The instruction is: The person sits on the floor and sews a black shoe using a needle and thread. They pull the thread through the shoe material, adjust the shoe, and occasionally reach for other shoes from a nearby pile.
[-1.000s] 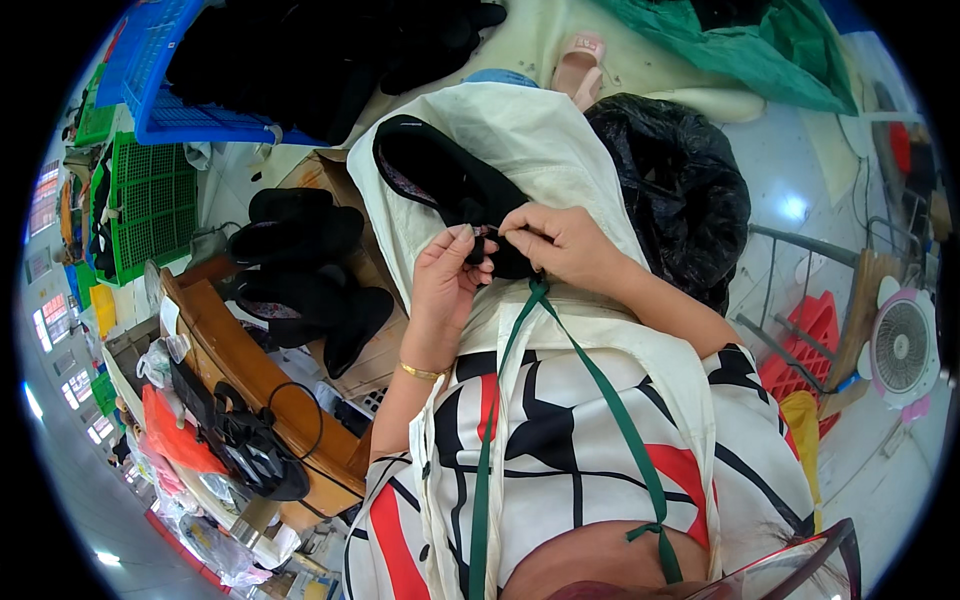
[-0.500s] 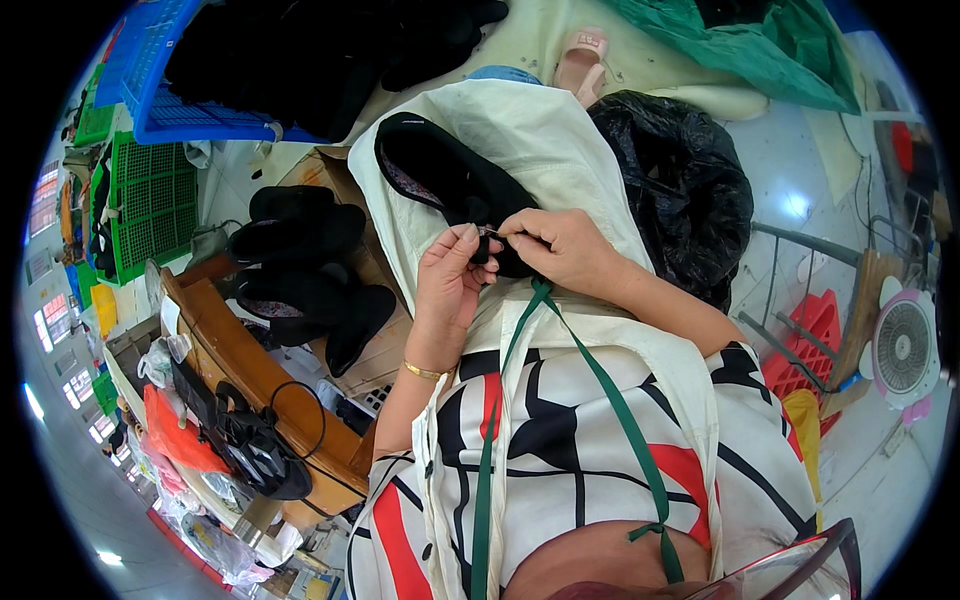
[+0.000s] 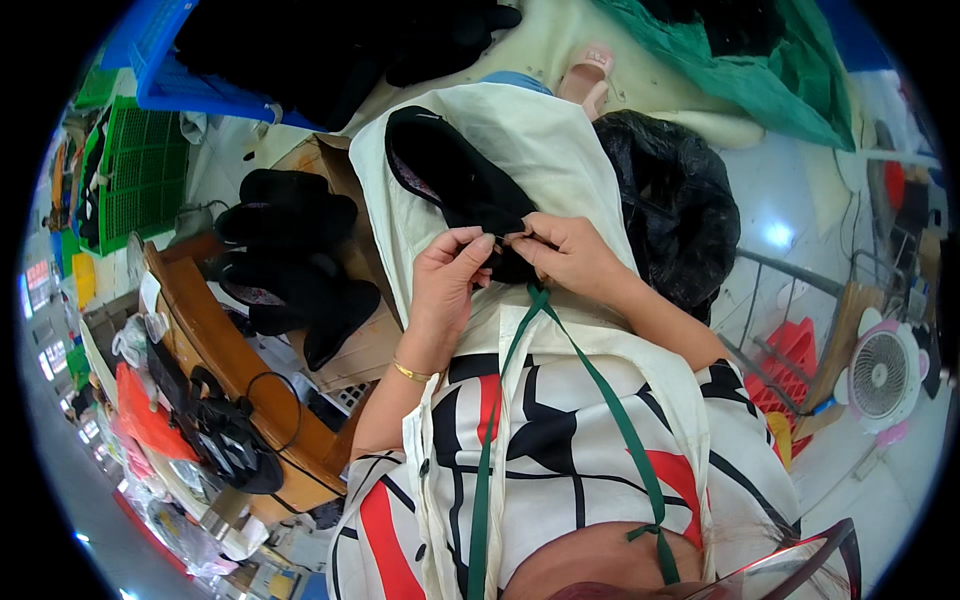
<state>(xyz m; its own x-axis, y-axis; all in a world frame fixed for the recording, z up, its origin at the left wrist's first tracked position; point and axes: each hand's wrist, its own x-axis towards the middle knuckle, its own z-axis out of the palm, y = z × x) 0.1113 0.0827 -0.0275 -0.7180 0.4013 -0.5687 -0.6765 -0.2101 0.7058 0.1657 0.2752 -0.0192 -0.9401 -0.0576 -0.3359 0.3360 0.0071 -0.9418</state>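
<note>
A black shoe (image 3: 465, 190) with a patterned lining lies on the white apron (image 3: 560, 140) over my lap, its opening toward the far left. At its near end my left hand (image 3: 452, 275) is closed, thumb and forefinger pinching at a black part of the shoe. Close beside it, my right hand (image 3: 575, 262) is closed too, its fingertips pressed together at the same spot. What small thing sits between the right fingertips is hidden. The fingertips of both hands nearly meet.
More black shoes (image 3: 285, 210) rest on cardboard (image 3: 355, 335) at left, beside a wooden table (image 3: 225, 345). A blue crate (image 3: 165, 110) of black items stands far left. A black plastic bag (image 3: 680, 200) sits right of my lap; a fan (image 3: 882, 372) stands farther right.
My right hand's fingers have turned downward and closed in at the shoe's near end. The left hand stays nearly in place. The whole view has shifted slightly.
</note>
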